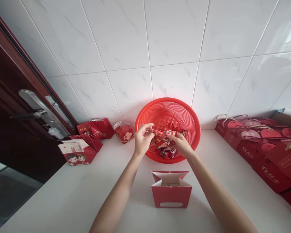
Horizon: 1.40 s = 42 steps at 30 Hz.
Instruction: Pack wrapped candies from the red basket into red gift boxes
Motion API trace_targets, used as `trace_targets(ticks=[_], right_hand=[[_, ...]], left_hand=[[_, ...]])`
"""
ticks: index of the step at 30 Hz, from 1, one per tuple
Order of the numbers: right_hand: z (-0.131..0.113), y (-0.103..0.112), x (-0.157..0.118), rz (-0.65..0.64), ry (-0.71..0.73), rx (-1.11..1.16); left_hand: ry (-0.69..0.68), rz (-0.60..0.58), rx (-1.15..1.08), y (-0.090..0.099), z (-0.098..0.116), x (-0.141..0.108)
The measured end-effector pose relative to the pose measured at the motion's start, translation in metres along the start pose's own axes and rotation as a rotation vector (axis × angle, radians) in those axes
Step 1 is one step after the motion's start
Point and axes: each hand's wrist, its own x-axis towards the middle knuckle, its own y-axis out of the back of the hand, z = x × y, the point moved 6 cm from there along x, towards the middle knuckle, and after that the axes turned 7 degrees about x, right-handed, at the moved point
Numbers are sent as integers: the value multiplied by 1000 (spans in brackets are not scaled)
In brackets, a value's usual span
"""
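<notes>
My left hand (143, 139) is closed over the red basket, its fingertips pinching a red wrapped candy (158, 132). Beside it my right hand (181, 145) is closed on a red candy packet (170, 132) with pale print. Fingers and wrappers overlap, so I cannot tell exactly how many pieces each hand has. More wrapped candies (168, 153) in red and dark purple lie in the red plastic basket (196, 129) below. In front of the basket, between my forearms, an open red paper box (171, 196) stands upright with its white inside showing.
Several red gift boxes (83, 152) stand at the left, with a small rounded box (124, 132) nearer the basket. Rows of red bags with rope handles (264, 158) fill the right side. A tiled wall (126, 38) rises behind; a dark door (19, 106) is at the left.
</notes>
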Motion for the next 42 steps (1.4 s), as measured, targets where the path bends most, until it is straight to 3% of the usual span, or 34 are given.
trace_targets(ticks=[7, 13, 18, 22, 26, 32, 42], right_hand=[[-9, -11, -5, -72, -4, 73], [-15, -12, -7, -132, 51, 64], [-19, -11, -10, -123, 112, 36], [-24, -14, -13, -123, 158, 26], [-29, -16, -16, -104, 192, 8], [-33, -21, -18, -177, 173, 15], [-33, -15, -15, -152, 80, 121]], left_hand=[[-409, -114, 202, -12, 27, -15], [-438, -154, 232, -13, 26, -14], [-331, -135, 192, -10, 24, -13], [-105, -94, 49, -6, 17, -11], [103, -168, -11, -13, 9, -12], [111, -194, -49, -18, 7, -14], [87, -182, -115, -16, 12, -13]])
